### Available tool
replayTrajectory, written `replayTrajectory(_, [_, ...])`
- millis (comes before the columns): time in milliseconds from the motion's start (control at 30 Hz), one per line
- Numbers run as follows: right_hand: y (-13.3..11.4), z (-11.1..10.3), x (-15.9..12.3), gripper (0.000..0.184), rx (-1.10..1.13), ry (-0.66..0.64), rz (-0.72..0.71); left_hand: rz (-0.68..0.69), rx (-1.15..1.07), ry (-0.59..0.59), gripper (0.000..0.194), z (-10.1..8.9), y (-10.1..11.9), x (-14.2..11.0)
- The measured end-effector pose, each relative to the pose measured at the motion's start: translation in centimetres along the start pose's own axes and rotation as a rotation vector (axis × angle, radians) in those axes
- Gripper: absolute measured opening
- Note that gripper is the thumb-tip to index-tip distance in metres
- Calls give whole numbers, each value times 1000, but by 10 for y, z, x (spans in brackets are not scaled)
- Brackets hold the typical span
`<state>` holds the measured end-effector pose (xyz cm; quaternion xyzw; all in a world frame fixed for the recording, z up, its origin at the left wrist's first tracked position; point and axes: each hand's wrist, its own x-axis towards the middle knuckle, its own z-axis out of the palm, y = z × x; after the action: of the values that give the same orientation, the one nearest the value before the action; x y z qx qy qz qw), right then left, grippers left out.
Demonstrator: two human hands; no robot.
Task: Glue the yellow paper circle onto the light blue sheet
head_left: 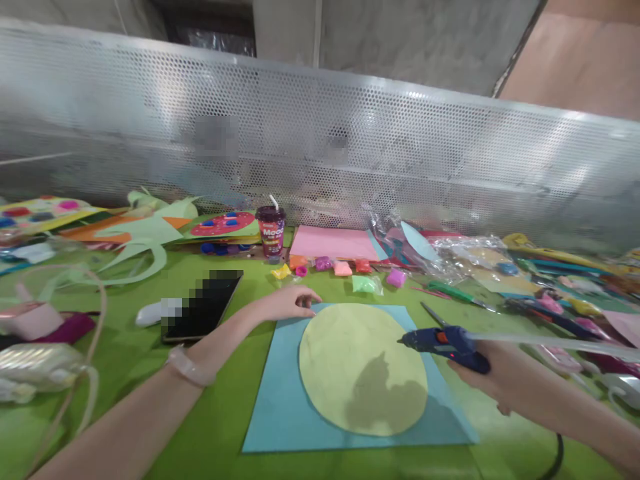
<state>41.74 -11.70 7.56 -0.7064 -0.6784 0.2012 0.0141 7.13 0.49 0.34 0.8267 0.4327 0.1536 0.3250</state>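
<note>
A pale yellow paper circle (350,360) lies on a light blue square sheet (275,400) in front of me. My left hand (287,303) rests at the sheet's far left corner, beside the circle's edge. Its fingers are curved, with a gap between them and the thumb, and nothing shows in them. In my right hand (485,373) is a dark blue hot glue gun (445,341) with a long clear glue stick (545,341) out of its back. Its nozzle points left over the right part of the circle, where a shadow falls. Scissors (434,313) lie partly hidden behind the gun.
A black phone (213,307) and a white mouse-like object (153,312) lie left. Behind the sheet are several small coloured clay packets (367,285), a purple drink cup (271,233) and pink paper (335,243). Cut papers, plastic bags and tools crowd both sides. A perforated metal panel (310,147) stands behind.
</note>
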Motion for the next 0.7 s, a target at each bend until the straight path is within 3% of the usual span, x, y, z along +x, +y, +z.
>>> replayTrajectory(133, [16,4,-7,27,-10,13,-20,2,9,0,42,1,0,0])
replayTrajectory(400, [-8,-4,-9,24,5,51,24,-11,26,-2,42,1,1,-1])
replayTrajectory(567, [-8,-2,-2,27,26,62,9,-5,32,-2,42,1,1,-1])
replayTrajectory(700, [-2,1,-4,16,22,91,55,-7,37,-5,42,2,2,-1])
